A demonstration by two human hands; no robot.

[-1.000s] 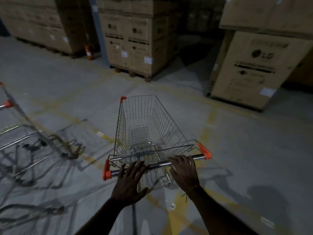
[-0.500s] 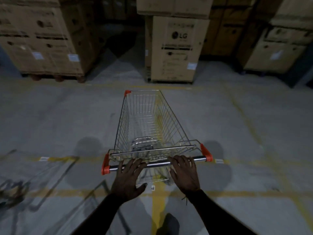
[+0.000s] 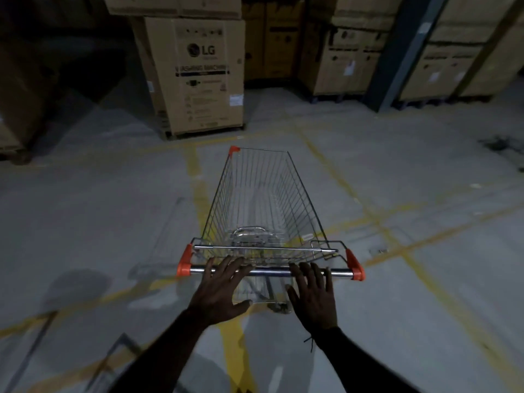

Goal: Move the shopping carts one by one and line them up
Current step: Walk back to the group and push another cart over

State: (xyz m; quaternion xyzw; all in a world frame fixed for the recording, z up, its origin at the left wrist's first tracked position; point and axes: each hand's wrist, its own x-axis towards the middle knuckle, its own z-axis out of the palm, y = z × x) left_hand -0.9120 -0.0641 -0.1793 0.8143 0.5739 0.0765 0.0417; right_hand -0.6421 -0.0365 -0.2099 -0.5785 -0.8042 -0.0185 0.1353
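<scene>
A wire shopping cart [image 3: 263, 211] with orange corner caps stands on the concrete floor straight ahead of me, its basket empty and pointing away toward the boxes. Its chrome handle bar [image 3: 270, 271] runs crosswise in front of me. My left hand [image 3: 219, 290] lies on the left half of the bar with fingers spread and thumb out. My right hand [image 3: 313, 296] lies on the right half, fingers likewise straight and apart. Neither hand is wrapped around the bar. No other cart is in view.
A tall LG washing-machine carton [image 3: 198, 75] stands just beyond the cart's nose. More stacked cartons [image 3: 346, 61] on pallets line the back, with a dark steel column [image 3: 397, 61] at the right. Yellow painted lines [image 3: 377, 222] cross the floor.
The cart and my view have swung to the right; the other cart at the left has left the frame. My fingers have straightened from a curled hold on the bar to a spread rest.
</scene>
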